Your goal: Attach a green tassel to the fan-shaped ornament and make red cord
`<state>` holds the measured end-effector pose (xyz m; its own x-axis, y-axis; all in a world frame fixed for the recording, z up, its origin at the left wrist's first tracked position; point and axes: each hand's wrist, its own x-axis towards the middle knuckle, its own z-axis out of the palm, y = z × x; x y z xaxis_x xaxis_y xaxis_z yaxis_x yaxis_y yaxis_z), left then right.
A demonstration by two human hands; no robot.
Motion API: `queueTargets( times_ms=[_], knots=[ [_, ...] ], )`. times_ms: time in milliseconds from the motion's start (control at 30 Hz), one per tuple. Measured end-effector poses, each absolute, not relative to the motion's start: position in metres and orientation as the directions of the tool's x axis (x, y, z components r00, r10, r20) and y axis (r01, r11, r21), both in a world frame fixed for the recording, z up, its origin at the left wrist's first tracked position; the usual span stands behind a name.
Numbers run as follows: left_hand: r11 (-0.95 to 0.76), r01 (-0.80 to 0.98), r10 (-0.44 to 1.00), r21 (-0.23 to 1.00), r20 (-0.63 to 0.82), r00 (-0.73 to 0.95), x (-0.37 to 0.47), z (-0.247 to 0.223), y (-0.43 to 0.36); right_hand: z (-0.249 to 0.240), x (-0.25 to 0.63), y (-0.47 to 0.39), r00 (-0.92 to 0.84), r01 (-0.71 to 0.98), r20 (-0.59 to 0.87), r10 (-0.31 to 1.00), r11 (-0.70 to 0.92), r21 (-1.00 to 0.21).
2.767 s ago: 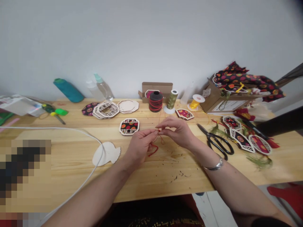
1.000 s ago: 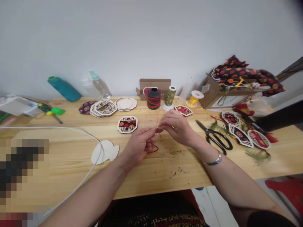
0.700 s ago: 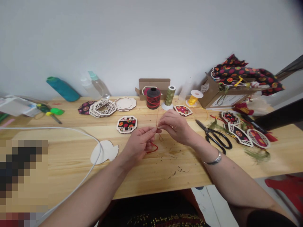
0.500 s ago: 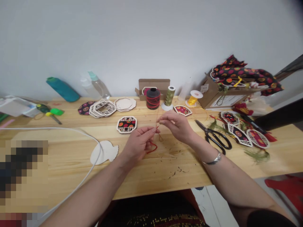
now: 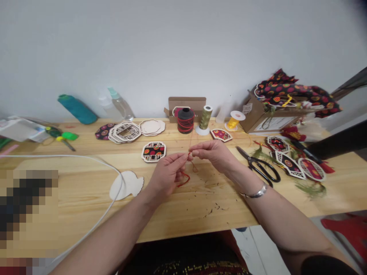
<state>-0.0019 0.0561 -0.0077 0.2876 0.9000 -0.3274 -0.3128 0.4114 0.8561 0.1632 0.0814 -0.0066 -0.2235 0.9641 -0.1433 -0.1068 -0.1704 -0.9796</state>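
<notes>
My left hand [image 5: 171, 170] pinches a red cord [image 5: 185, 179], a loop of which hangs below the fingers. Against its fingertips, my right hand [image 5: 210, 153] is closed in a pinch on the same cord. A thin strand rises from between the hands toward the spool of red cord [image 5: 185, 121] at the back. The small knot or end at the fingertips is mostly hidden. Left of the hands lies a lattice-framed ornament [image 5: 153, 152] with patterned fabric. Black-handled scissors [image 5: 262, 166] rest open to the right of my right hand.
Behind stand an olive thread cone [image 5: 205, 119] and a yellow ribbon spool [image 5: 234, 120]. Stacked wooden frames [image 5: 126, 131] lie back left, near a teal thread cone [image 5: 77, 109]. A white cable [image 5: 110, 206] crosses the left side. A cardboard box [image 5: 269, 114] with fabric stands at right.
My right hand has come down slightly and left, its fingertips now meeting those of my left hand at the cord. My left hand has hardly moved.
</notes>
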Motion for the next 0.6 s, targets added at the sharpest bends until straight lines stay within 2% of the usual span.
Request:
queueTargets(
  times_ms=[233,500,600],
  knots=[
    [0.426,-0.315,0.891,0.848,-0.333,0.308,-0.0012,-0.0096,0.0568,-0.0044,0.1633,0.0782,-0.287,-0.064,-0.081,0.954,-0.103,-0.993],
    [0.455,-0.344,0.882,0.821,-0.361,0.304,-0.0014,-0.0084,0.0568,-0.0025,0.1622,0.0785,-0.260,-0.006,-0.012,0.965,-0.014,-1.000],
    [0.440,-0.395,0.895,0.807,-0.357,0.268,-0.0016,-0.0085,0.0592,-0.0024,0.1621,0.0782,-0.342,0.063,-0.028,0.939,-0.007,-0.998]
  ],
)
